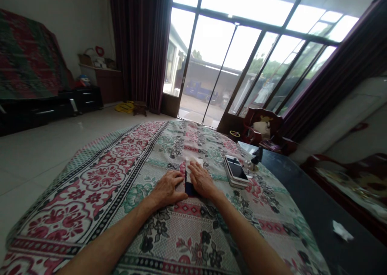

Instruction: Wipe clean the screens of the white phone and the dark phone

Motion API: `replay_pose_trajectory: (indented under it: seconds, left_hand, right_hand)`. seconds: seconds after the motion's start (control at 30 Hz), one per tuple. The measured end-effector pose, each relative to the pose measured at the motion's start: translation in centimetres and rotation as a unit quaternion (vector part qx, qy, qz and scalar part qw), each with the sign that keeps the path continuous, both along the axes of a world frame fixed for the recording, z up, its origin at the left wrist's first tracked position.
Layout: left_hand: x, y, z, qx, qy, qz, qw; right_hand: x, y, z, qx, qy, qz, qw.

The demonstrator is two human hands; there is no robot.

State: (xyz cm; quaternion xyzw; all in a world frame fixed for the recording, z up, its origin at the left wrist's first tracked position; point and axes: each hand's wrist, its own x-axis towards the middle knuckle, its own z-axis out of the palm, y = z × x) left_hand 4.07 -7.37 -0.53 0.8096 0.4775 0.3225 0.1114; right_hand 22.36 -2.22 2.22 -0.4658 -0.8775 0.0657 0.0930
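Note:
A dark blue, flat rectangular device (189,189), like a phone or tablet, lies on the patterned tablecloth in front of me. My left hand (169,189) rests at its left side, with thumb and curled fingers gripping the lower left edge. Over its face lies my right hand (199,179), fingers together and pressing a white tissue (198,161) onto it. Most of the device is hidden beneath that hand and the tissue. To the right sits a stack of white-framed tablets (237,170), the top one with a dark screen.
The floral tablecloth (193,234) covers a round table. Beside the stack stands a small dark figurine (256,157). A black table (298,186) adjoins on the right, bearing a crumpled white tissue (342,230). Beyond are a carved wooden chair (263,126) and glass doors (217,65).

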Motion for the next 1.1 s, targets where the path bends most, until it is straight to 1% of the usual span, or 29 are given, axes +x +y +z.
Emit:
replay_pose_trajectory:
  seconds: [0.2, 0.27, 0.33, 0.4, 0.47, 0.6, 0.77, 0.87, 0.97, 1.03, 1.1]
  left_hand:
    - [0.1, 0.1, -0.2, 0.001, -0.005, 0.005, 1.000]
    - [0.1, 0.0, -0.2, 0.002, -0.004, 0.005, 1.000]
    - [0.1, 0.0, -0.1, 0.004, 0.000, 0.008, 1.000]
    - [0.1, -0.1, -0.1, 0.006, 0.006, 0.011, 1.000]
    - [0.2, -0.1, -0.1, 0.006, 0.014, 0.011, 1.000]
    - [0.2, 0.0, -0.1, 0.004, 0.025, 0.011, 1.000]
    - [0.2, 0.1, -0.2, -0.001, 0.017, 0.004, 1.000]
    - [0.2, 0.1, -0.2, 0.002, 0.014, 0.007, 1.000]
    - [0.2, 0.0, -0.1, 0.001, 0.020, 0.009, 1.000]
    - [0.2, 0.0, 0.0, -0.003, 0.025, 0.011, 1.000]
    - [0.3, 0.0, 0.0, -0.005, 0.027, 0.012, 1.000]
  right_hand:
    - [2.3, -6.2, -0.1, -0.005, -0.004, 0.049, 0.999]
    - [3.1, -7.6, -0.2, -0.005, 0.000, 0.066, 0.998]
    - [3.6, -8.3, -0.1, -0.014, 0.008, 0.070, 0.997]
    - [3.7, -7.9, 0.0, -0.022, 0.015, 0.067, 0.997]
    - [3.5, -6.7, 0.2, -0.020, 0.020, 0.065, 0.997]
    - [2.5, -2.7, 0.1, -0.002, 0.025, 0.060, 0.998]
    - [1.5, 2.7, -0.8, 0.013, 0.035, 0.027, 0.999]
    - [1.3, 4.6, -1.3, 0.023, 0.046, 0.014, 0.999]
    - [1.5, 4.4, -1.4, 0.029, 0.048, 0.031, 0.998]
    - [1.8, 3.1, -1.2, 0.024, 0.044, 0.047, 0.998]
    - [2.3, 1.2, -0.9, 0.010, 0.036, 0.057, 0.998]
